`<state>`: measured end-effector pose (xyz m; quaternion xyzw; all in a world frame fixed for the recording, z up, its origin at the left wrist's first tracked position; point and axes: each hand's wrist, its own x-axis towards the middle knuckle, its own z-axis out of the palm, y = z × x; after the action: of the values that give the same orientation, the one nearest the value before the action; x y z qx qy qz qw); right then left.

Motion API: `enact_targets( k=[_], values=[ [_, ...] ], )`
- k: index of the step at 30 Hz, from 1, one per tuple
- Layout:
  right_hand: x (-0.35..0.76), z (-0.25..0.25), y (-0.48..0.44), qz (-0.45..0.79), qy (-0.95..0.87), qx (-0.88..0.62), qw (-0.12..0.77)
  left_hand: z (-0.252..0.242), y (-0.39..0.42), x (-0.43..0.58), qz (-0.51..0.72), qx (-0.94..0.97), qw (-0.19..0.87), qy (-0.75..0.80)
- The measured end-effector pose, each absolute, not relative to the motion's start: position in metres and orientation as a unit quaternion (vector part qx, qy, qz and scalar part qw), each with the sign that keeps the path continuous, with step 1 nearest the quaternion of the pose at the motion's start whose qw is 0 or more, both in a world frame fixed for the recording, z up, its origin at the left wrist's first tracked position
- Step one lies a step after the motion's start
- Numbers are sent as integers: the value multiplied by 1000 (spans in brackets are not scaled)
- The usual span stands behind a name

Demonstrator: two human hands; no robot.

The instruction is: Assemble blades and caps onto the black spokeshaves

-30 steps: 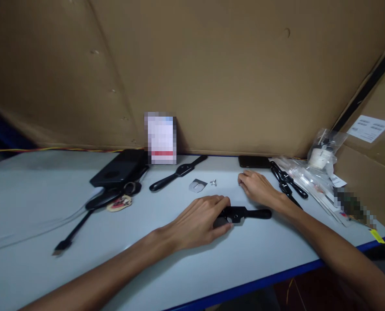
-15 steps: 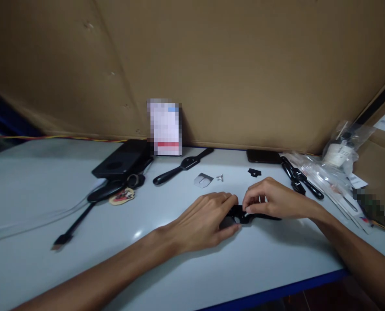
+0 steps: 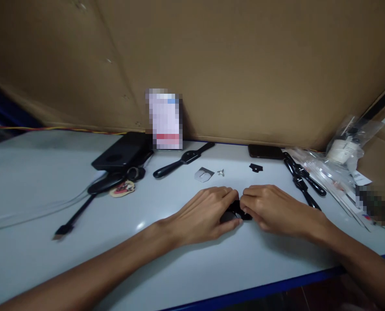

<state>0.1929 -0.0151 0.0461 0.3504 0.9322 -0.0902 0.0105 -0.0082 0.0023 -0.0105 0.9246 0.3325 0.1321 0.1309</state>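
Head view: the left hand point(image 3: 208, 214) reaches over a black two-handled tool point(image 3: 235, 208) lying on the desk point(image 3: 179, 276), near its front edge. Its fingers are curled down, closed about the tool's left part, with the thumb along the near side. The right hand point(image 3: 276, 211) comes in from the other side, its fingers bent and bunched at the tool's middle, just beside the left fingertips. Their tips are turned away from the camera, so I cannot tell how far closed they are or whether they pinch a small part there.

To my judgement the left hand serves as the clamp and the right does the fine work. That goes best with the tool pressed flat, the left thumb low and out of the right fingers' way, and the right wrist resting lightly so that only the fingertips move. Gentle pressure suits so small a spot; too much sideways push could make the tool skid.

Beyond the hands lie a flat grey plate point(image 3: 204, 174), a small silvery wing screw point(image 3: 221, 172) just beside it and a small black piece point(image 3: 256, 167) farther right. These are best left clear of the forearms. A second black tool point(image 3: 187, 157) lies behind the plate.
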Motion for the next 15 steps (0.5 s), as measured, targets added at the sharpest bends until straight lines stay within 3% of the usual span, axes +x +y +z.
enact_targets(
  k=[4,9,15],
  values=[
    [189,38,-19,-75,917,393,-17,-11,2,-7,127,925,125,337],
    [193,34,-16,-186,893,401,-85,-12,2,-7,128,927,129,329],
    [197,39,-15,-191,893,399,-79,-11,3,-8,125,930,118,326]
  ],
)
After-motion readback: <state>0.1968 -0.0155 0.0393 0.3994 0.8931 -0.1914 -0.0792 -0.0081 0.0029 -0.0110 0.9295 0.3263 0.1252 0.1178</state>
